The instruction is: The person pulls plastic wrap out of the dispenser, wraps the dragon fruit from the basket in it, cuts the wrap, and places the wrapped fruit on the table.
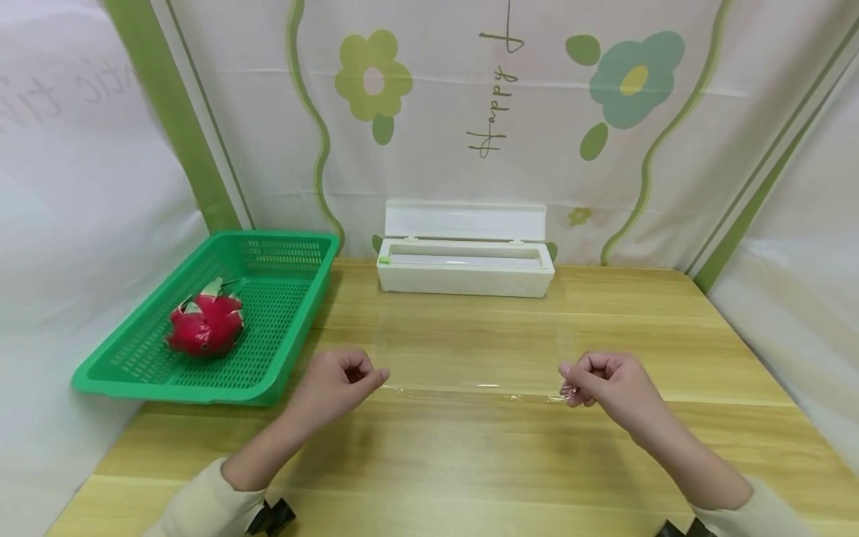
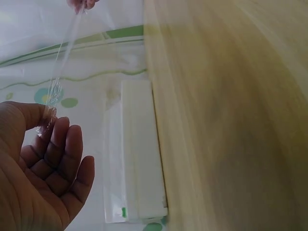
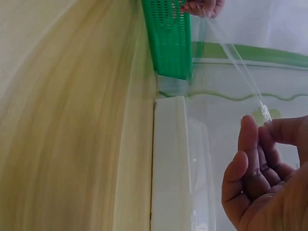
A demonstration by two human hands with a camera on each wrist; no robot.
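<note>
A clear sheet of plastic wrap [image 1: 470,365] spans the space between both hands, its near edge crinkled and shiny. It reaches back toward a white wrap dispenser box [image 1: 466,277], whose lid [image 1: 466,221] stands raised. At the left corner of the film, my left hand [image 1: 338,384] pinches the edge between thumb and index finger. My right hand [image 1: 607,384] pinches the opposite corner in the same way. Both wrist views show the film [image 2: 55,91] gathered at the thumb and fingertip, the other fingers loosely bent. Whether the film is still joined to the roll is hard to tell.
A green plastic basket [image 1: 295,350] stands at the left of the wooden table [image 1: 470,477], with a red dragon fruit [image 1: 205,322] inside. Behind the box hangs a flower-printed curtain [image 1: 429,171], and more fabric closes off both sides.
</note>
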